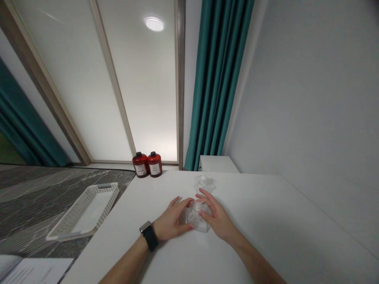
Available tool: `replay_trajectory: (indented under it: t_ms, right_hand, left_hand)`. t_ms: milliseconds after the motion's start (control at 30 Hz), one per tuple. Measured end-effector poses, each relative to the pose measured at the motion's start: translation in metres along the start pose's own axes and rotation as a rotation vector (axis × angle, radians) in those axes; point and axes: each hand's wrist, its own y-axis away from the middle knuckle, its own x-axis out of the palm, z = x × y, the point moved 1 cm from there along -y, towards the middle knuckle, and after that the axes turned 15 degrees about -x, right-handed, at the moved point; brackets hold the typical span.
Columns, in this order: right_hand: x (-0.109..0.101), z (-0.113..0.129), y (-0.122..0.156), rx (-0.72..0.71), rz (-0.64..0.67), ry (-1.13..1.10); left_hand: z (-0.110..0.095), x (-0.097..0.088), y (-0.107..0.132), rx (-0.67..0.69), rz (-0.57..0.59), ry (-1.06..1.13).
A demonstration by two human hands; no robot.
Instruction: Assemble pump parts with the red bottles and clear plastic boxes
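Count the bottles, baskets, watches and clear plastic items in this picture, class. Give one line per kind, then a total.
Red bottles: 2
White basket: 1
Watch: 1
Clear plastic items: 2, one between the left hand and right hand, one just beyond
Total: 6

Two upright red bottles (pixel 154 165) stand right of a white perforated basket (pixel 90 213).
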Motion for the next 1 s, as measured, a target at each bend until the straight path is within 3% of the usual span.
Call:
replay_trajectory:
  t_ms: [233, 433, 633, 833, 1000]
  right_hand:
    - [0.001, -0.006, 0.0, -0.006, -0.04, 0.008]
    - [0.002, -0.005, 0.001, -0.038, -0.036, 0.038]
    - [0.002, -0.011, 0.004, -0.093, -0.037, 0.074]
    - [-0.001, -0.009, 0.003, 0.006, -0.04, 0.018]
    - [-0.001, -0.003, 0.003, 0.064, 0.042, -0.048]
  left_hand:
    - [-0.01, 0.01, 0.003, -0.039, -0.13, -0.016]
    - [-0.01, 0.01, 0.004, 0.002, -0.134, -0.029]
    - [-0.015, 0.017, 0.005, 0.0, -0.222, -0.117]
    - [-0.021, 0.009, 0.003, -0.073, -0.141, -0.071]
    - [-0.01, -0.002, 0.006, -0.027, -0.026, -0.011]
